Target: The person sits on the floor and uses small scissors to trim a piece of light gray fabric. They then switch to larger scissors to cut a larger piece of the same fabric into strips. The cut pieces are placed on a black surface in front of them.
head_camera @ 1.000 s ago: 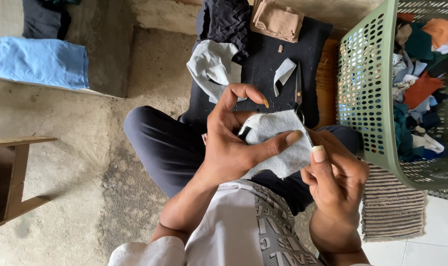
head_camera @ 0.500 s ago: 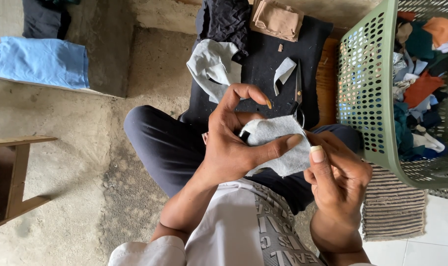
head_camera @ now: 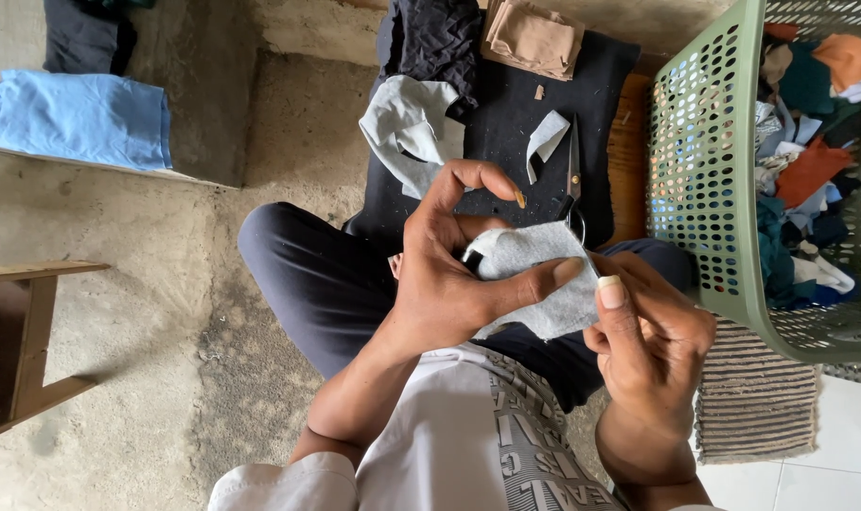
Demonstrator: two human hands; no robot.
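Nearest the camera, the left hand [head_camera: 449, 284] pinches a small grey fabric piece [head_camera: 535, 274] above the person's lap, thumb pressed along its lower edge and the other fingers curled over its upper left corner. The right hand [head_camera: 648, 341] is closed at the piece's right edge, thumb upright against it; it seems to grip a fine needle or thread there, but that is too thin to tell for certain.

The piece looks like felt or fleece: very light, soft and limp, so it will likely flop or fold wherever it is unsupported. Its fuzzy face should not slip between fingers. It is best gripped near the edge being worked, with 2 fingers and a thumb keeping it taut, as the left hand does.

Beyond the knees, a black cloth [head_camera: 506, 132] lies on the concrete floor [head_camera: 166, 360], carrying scissors [head_camera: 574, 170] near its right edge, a grey scrap [head_camera: 547, 140] at its middle, a larger grey cloth [head_camera: 407, 128] at its left edge and tan fabric [head_camera: 533, 36] at its far edge. A green basket [head_camera: 705, 180] of coloured scraps stands to the right.

Against 1.0 s ago, little differs: the piece sits slightly more folded over the left thumb, and both hands hold almost the same places.
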